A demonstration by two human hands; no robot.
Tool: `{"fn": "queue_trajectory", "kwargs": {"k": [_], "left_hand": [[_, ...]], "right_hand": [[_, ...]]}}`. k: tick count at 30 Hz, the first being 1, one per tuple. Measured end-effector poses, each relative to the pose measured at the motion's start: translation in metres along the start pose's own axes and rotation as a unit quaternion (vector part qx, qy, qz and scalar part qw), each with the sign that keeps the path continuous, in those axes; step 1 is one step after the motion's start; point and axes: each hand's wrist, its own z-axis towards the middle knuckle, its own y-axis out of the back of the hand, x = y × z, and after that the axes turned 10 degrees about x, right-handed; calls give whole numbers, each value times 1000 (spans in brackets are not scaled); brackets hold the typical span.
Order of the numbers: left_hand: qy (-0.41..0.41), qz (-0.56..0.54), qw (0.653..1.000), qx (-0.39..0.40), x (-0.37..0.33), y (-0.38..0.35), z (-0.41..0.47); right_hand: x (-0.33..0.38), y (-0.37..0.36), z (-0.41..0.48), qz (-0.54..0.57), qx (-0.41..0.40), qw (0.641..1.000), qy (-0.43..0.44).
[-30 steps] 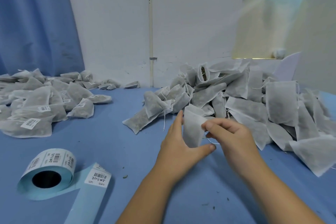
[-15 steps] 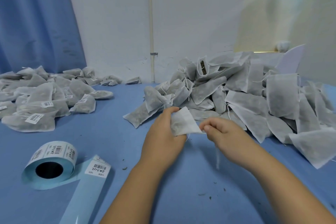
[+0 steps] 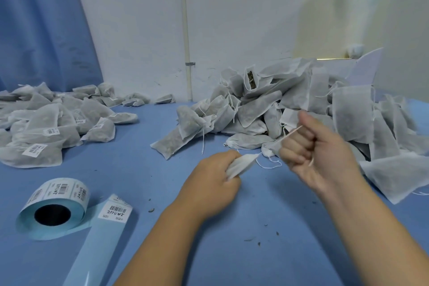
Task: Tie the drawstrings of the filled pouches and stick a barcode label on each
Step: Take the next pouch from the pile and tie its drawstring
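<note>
The left hand (image 3: 209, 183) grips a pouch (image 3: 241, 165) in a closed fist. Its fingers curl round the body, so only the gathered neck sticks out toward the right. The right hand (image 3: 313, 153), blurred with motion, is curled into a fist on the drawstring (image 3: 291, 134). The cord runs taut from the pouch's neck up into the fingers, and a short end shows below the fist. A slack loop of cord trails from the neck onto the blue surface (image 3: 144, 160). Both hands are over the near middle of the surface, the right one higher and a little farther off than the left.

By my reading the step in hand is cinching. The mouth looks drawn together, but no knot can be seen, so the tie itself is probably not yet made. The next move calls for holding the neck closed while the cord is looped and knotted. After that comes a reach to the near left, where the label roll (image 3: 55, 206) lies on its side. A barcode label (image 3: 115, 210) sits ready on the trailing backing strip (image 3: 97, 246).

Just behind the hands, to the far right, is the heap of unlabelled pouches (image 3: 348, 118). One open pouch (image 3: 250, 79) among them shows its dark filling. At the far left lies the finished pile (image 3: 46, 130), with labels visible on several pouches. Judging by the size of the right heap, much of the task is left.
</note>
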Motion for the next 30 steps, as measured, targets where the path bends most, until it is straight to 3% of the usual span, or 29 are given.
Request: {"fn": "queue_trajectory", "kwargs": {"k": [3, 7, 10, 12, 14, 18, 23, 26, 30], "left_hand": [[-13, 0, 999, 34, -4, -5, 1], [8, 5, 997, 70, -9, -6, -2], [23, 129, 985, 115, -9, -1, -5], [22, 181, 978, 98, -12, 0, -8], [-34, 155, 986, 52, -21, -3, -10], [-117, -15, 993, -6, -45, -22, -10], [-100, -107, 987, -73, -57, -41, -7], [-70, -104, 990, -59, -55, -41, -4], [-37, -117, 991, -56, -48, -27, -2]], "right_hand": [[6, 9, 3, 78, -55, 995, -5], [-1, 13, 6, 85, -68, 994, -2], [-5, 9, 5, 70, -36, 997, -15], [-8, 5, 3, 67, 3, 997, -27], [-13, -1, 2, 59, 41, 997, -36], [-21, -13, -4, 23, 67, 997, -31], [-23, -17, -8, -14, 113, 993, -38], [-16, -12, -7, -47, 124, 991, -12], [-5, 3, -3, -138, 37, 990, 17]]}}
